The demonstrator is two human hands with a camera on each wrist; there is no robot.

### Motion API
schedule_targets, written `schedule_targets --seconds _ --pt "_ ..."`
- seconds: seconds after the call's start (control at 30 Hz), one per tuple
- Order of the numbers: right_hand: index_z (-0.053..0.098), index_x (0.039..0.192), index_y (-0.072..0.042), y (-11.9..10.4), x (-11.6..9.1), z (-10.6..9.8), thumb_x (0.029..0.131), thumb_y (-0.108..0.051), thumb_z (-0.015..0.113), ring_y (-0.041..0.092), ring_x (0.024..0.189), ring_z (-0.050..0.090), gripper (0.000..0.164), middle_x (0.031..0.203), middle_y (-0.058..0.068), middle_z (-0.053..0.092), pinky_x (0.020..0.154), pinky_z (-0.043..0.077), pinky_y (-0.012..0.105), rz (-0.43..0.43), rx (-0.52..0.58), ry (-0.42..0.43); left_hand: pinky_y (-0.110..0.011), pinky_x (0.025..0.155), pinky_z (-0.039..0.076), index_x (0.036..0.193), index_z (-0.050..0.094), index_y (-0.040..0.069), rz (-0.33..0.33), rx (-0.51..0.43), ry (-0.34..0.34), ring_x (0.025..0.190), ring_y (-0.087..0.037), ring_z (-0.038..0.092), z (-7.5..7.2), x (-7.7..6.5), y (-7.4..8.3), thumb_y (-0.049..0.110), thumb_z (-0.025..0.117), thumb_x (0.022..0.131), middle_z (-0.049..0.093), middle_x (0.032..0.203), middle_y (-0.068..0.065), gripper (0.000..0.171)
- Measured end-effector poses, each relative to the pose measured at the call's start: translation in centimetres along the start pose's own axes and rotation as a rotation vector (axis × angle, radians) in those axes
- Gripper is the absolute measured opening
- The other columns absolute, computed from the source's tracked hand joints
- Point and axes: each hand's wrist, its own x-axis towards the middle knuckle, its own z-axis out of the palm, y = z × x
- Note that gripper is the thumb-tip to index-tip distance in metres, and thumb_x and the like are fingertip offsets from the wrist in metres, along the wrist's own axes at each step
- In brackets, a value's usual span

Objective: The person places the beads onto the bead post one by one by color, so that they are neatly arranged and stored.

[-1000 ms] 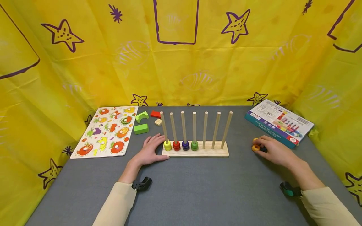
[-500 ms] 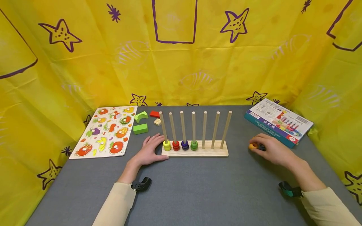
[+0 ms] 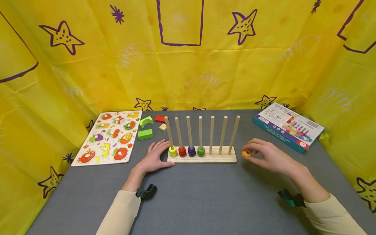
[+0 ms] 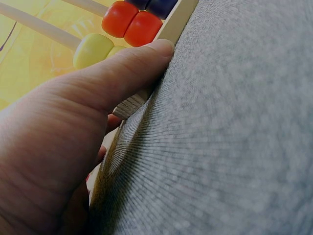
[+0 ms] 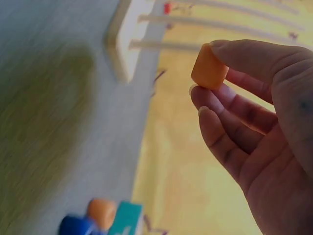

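A wooden peg stand [image 3: 218, 159] with a row of upright pegs stands mid-table. Yellow beads [image 3: 173, 151], red beads [image 3: 182, 151], dark blue beads [image 3: 191, 151] and green beads [image 3: 201, 151] sit on its four leftmost pegs; the pegs to the right are bare. My left hand [image 3: 155, 157] holds the base's left end, thumb along the front edge and fingers behind, as the left wrist view shows. Just right of the stand, my right hand [image 3: 273, 157] pinches an orange bead [image 5: 209, 67] between thumb and fingers, its other fingers loosely bent.
A fruit puzzle board [image 3: 110, 137] lies at left, beside a green block [image 3: 145, 134], a green arch [image 3: 146, 121] and small red and plain pieces. A toy box [image 3: 289, 127] lies back right. Another orange bead [image 5: 101, 213] and a blue bead [image 5: 76, 225] show low in the right wrist view.
My right hand has picked up the orange bead and carried it left toward the stand, away from the spot near the box. My left hand has stayed on the base.
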Motion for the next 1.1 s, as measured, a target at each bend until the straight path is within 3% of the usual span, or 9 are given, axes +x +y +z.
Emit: schedule_targets --seconds 0.3,0.47,0.6,0.8,1.1 --pt "0.072 0.114 -0.015 -4.0 3.5 -0.4 0.081 -0.001 0.083 0.010 0.093 0.060 0.037 0.111 -0.005 0.064 0.076 0.057 0.032 -0.244 0.003 0.059 -0.062 0.115 0.005 0.146 0.051 0.002 0.007 0.004 0.013 0.148 -0.038 0.025 -0.1 -0.1 -0.1 0.045 0.080 0.082 0.048 0.150 -0.017 0.083" --pt "0.071 0.116 -0.012 -6.0 5.8 -1.0 0.084 -0.006 0.082 0.010 0.094 0.061 0.035 0.112 -0.003 0.063 0.076 0.056 0.028 -0.318 0.023 0.067 -0.062 0.115 0.005 0.146 0.050 0.002 0.005 -0.001 0.004 0.148 -0.038 0.024 0.0 -0.1 -0.1 0.045 0.080 0.082 0.048 0.150 -0.017 0.083" --pt "0.070 0.116 -0.009 -7.0 7.4 -2.1 0.081 -0.001 0.083 0.012 0.095 0.060 0.038 0.112 0.000 0.063 0.080 0.052 0.019 -0.372 0.038 0.122 -0.062 0.115 0.005 0.146 0.051 0.002 0.009 -0.003 0.004 0.148 -0.038 0.024 0.0 0.0 -0.1 0.046 0.080 0.083 0.048 0.150 -0.016 0.082" --pt "0.071 0.116 -0.007 -8.0 9.2 -3.9 0.080 0.002 0.083 0.012 0.097 0.061 0.039 0.113 0.000 0.064 0.085 0.051 0.021 -0.384 0.015 0.201 -0.063 0.115 0.004 0.146 0.051 0.003 0.010 -0.012 0.006 0.148 -0.038 0.024 -0.1 0.1 0.1 0.045 0.080 0.082 0.048 0.150 -0.016 0.082" --pt "0.072 0.115 -0.005 -7.9 11.7 -4.6 0.086 -0.004 0.081 0.016 0.090 0.059 0.030 0.112 0.003 0.065 0.070 0.051 0.029 -0.348 -0.030 0.206 -0.062 0.115 0.005 0.145 0.051 0.002 0.013 -0.011 0.007 0.148 -0.038 0.025 -0.1 0.0 0.2 0.044 0.080 0.082 0.048 0.150 -0.017 0.081"
